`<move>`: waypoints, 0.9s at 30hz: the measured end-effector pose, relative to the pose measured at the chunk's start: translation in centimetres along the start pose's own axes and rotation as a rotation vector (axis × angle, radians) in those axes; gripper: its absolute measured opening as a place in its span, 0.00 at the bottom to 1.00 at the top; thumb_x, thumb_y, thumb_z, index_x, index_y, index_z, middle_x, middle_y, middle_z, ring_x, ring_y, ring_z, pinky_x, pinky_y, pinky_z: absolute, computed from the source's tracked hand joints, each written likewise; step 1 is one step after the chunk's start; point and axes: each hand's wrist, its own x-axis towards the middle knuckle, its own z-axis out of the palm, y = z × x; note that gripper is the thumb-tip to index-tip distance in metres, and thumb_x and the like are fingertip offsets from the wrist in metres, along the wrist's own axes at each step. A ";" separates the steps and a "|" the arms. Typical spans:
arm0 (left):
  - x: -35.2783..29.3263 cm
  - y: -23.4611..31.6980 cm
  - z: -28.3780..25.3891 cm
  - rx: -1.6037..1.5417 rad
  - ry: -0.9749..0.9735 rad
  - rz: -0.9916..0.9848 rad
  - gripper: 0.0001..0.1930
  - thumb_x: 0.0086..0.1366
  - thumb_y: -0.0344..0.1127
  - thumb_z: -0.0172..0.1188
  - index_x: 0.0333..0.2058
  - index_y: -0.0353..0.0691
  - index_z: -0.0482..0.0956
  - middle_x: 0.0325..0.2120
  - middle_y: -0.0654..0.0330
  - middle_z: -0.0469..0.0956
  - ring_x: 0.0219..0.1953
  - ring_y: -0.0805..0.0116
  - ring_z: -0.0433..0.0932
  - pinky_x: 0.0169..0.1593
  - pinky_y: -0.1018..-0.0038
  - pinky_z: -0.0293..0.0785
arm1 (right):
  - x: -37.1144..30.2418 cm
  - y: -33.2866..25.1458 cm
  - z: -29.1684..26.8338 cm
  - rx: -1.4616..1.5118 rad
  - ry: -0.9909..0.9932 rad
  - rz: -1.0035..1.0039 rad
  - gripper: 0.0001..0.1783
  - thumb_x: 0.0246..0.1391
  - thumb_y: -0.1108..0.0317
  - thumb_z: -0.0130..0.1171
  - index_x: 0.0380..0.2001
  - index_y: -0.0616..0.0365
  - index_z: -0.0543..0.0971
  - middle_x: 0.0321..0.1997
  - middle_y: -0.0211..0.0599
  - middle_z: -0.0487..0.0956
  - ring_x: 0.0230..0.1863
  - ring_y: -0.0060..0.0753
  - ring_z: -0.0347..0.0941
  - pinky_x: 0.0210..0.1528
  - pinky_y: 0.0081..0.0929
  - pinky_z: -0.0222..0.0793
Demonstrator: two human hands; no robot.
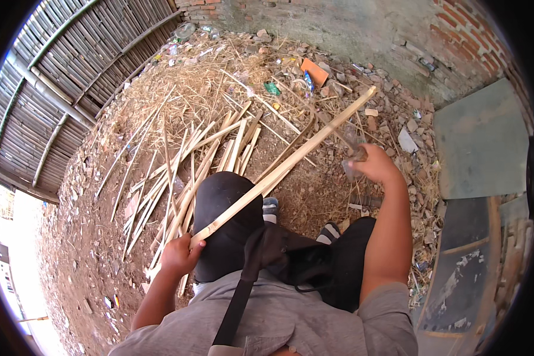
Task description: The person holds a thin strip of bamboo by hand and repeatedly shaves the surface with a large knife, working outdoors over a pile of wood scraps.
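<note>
My left hand (183,255) is closed round the near end of a long pale split bamboo strip (296,155). The strip slants up to the right, across my dark-clothed left knee, its far end raised over the rubble. My right hand (375,164) grips the handle of a long-bladed knife (342,136), blurred by motion. Its blade points up and left and crosses the strip near the far end in this view; whether they touch I cannot tell. More pale strips (187,160) lie in a loose heap on the ground to my left.
A bamboo-slat wall (71,71) stands at the left, a worn brick and plaster wall (338,29) at the back. Flat boards (480,142) lean at the right. Stones, straw and litter cover the dirt, including an orange piece (314,72) and green plastic (272,88).
</note>
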 end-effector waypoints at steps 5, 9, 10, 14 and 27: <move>0.3 -0.8 1.0 -0.016 0.018 0.010 0.26 0.65 0.59 0.59 0.26 0.38 0.72 0.19 0.42 0.75 0.27 0.35 0.78 0.31 0.46 0.71 | 0.2 -0.8 -0.7 0.173 0.233 0.314 0.31 0.51 0.59 0.70 0.56 0.63 0.76 0.51 0.52 0.82 0.54 0.48 0.79 0.54 0.41 0.73; 0.1 -0.6 0.5 -0.018 0.007 0.011 0.26 0.66 0.59 0.58 0.26 0.38 0.72 0.18 0.41 0.75 0.26 0.35 0.77 0.30 0.45 0.70 | 0.0 -4.3 1.5 0.031 -0.031 0.031 0.31 0.49 0.60 0.71 0.54 0.65 0.77 0.46 0.49 0.83 0.49 0.46 0.80 0.53 0.40 0.73; -0.1 -0.2 0.0 -0.011 -0.013 -0.011 0.26 0.66 0.58 0.59 0.26 0.37 0.72 0.19 0.41 0.75 0.27 0.35 0.77 0.31 0.46 0.70 | 0.0 -4.8 1.6 -0.073 -0.160 -0.117 0.31 0.49 0.60 0.71 0.54 0.65 0.77 0.46 0.49 0.83 0.49 0.46 0.80 0.52 0.39 0.73; 0.1 -0.4 0.6 -0.024 -0.023 -0.021 0.24 0.66 0.56 0.59 0.27 0.37 0.73 0.22 0.42 0.77 0.29 0.35 0.78 0.33 0.47 0.71 | -0.1 1.2 -0.6 0.180 -0.024 0.085 0.32 0.49 0.60 0.72 0.56 0.64 0.77 0.47 0.48 0.83 0.47 0.42 0.81 0.50 0.39 0.74; -0.1 -0.4 -0.5 -0.053 -0.028 0.001 0.26 0.66 0.57 0.59 0.24 0.36 0.72 0.19 0.42 0.76 0.27 0.36 0.77 0.32 0.47 0.71 | 0.8 -6.5 2.0 -0.119 -0.164 -0.116 0.24 0.49 0.60 0.72 0.43 0.65 0.78 0.39 0.45 0.82 0.43 0.45 0.80 0.46 0.41 0.73</move>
